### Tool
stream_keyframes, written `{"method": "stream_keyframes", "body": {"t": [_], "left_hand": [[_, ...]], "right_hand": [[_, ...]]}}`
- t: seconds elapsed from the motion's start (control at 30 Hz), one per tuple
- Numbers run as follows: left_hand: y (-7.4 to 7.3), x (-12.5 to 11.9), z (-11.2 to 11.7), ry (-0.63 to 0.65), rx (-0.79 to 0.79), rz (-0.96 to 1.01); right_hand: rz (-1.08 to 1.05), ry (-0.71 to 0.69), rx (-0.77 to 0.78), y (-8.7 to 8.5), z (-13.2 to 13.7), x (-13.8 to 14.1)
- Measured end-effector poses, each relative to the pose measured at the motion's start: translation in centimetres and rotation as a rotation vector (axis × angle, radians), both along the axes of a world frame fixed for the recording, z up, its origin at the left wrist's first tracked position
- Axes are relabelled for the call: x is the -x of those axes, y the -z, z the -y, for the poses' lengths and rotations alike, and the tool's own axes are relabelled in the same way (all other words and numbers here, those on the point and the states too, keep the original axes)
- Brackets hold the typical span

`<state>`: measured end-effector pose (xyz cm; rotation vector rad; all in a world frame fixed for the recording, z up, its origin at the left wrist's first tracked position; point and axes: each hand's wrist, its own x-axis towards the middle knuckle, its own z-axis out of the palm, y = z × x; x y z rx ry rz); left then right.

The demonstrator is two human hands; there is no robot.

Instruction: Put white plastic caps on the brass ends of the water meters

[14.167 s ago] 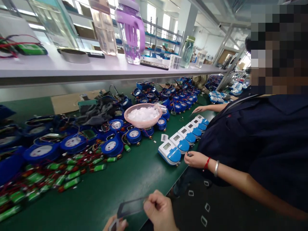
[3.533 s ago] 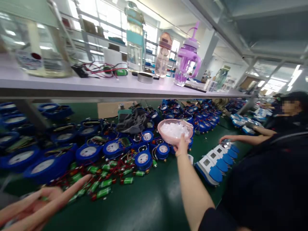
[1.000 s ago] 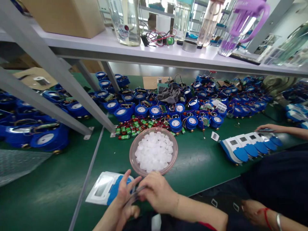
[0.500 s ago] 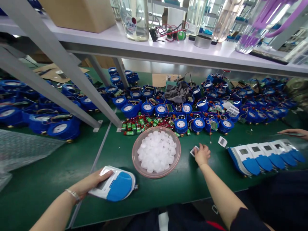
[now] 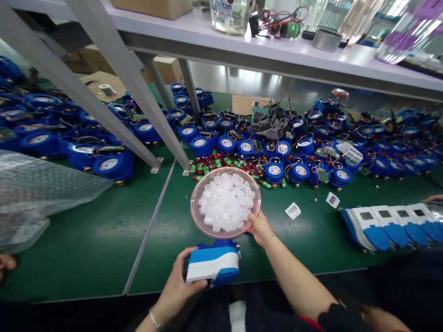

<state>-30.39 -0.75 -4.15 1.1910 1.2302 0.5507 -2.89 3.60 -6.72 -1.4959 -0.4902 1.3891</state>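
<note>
My left hand (image 5: 183,276) is closed around a blue-and-white water meter (image 5: 213,266). The meter is turned on its side in front of me, close to the bench's near edge, with its blue pipe body facing the bowl. Just beyond it stands a pinkish round bowl (image 5: 196,220) heaped with small white translucent plastic pieces (image 5: 226,200). My right hand (image 5: 259,229) grips the bowl's near right rim, the thumb on top and the other fingers partly hidden under it. Two small white window frames (image 5: 292,210) lie on the green bench to the right.
Blue meters with exposed wiring (image 5: 274,171) crowd the back. Green batteries (image 5: 217,161) lie behind the bowl. Finished-looking meters (image 5: 375,226) stand in a row at right. Metal posts (image 5: 138,87) carry a shelf (image 5: 194,34) overhead. Bubble wrap (image 5: 44,184) and another person's hand (image 5: 7,262) are at left.
My right hand has let go of the small white frame and now grips the bowl's rim. My left hand has brought the meter rightward and turned it on its side. The view has shifted.
</note>
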Motion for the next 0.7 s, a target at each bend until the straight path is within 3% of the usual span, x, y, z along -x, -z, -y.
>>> {"method": "stream_keyframes", "body": {"t": [0.13,0.2,0.23,0.3,0.37,0.4,0.5,0.57,0.63,0.7], "left_hand": [[1.6,-3.0,0.9,0.084,-0.118,0.124],[2.3,-3.5,1.0,0.131,-0.132,0.163],[2.6,-3.5,0.9,0.151,-0.147,0.16],[3.1,-3.3,0.9,0.189,-0.183,0.116],[3.0,-2.7,0.7,0.236,-0.2,0.048],[2.8,-2.4,0.5,0.262,-0.209,0.007],[1.1,-1.7,-1.4,0.264,-0.283,-0.136],[-0.4,-2.2,-3.6,0.248,-0.433,-0.282],[-1.5,-3.7,-6.4,0.349,-0.618,-0.45],[-1.7,-6.0,-9.1,0.538,-0.712,-0.552]], "right_hand": [[0.547,-0.026,0.065,-1.6,0.3,-0.6],[0.837,-0.058,0.0,-3.1,0.3,-0.6],[0.964,-0.161,-0.06,-3.8,0.2,-0.3],[1.148,-0.508,-0.183,-4.5,-0.5,0.8],[1.148,-0.786,-0.23,-4.4,-1.3,2.0],[1.121,-0.839,-0.229,-4.1,-1.7,2.5],[1.063,-0.818,-0.228,-3.3,-2.4,3.0],[1.01,-0.757,-0.248,-3.2,-2.6,2.7],[0.944,-0.657,-0.265,-3.2,-3.1,2.1],[0.856,-0.553,-0.264,-3.1,-3.8,1.5]]}}
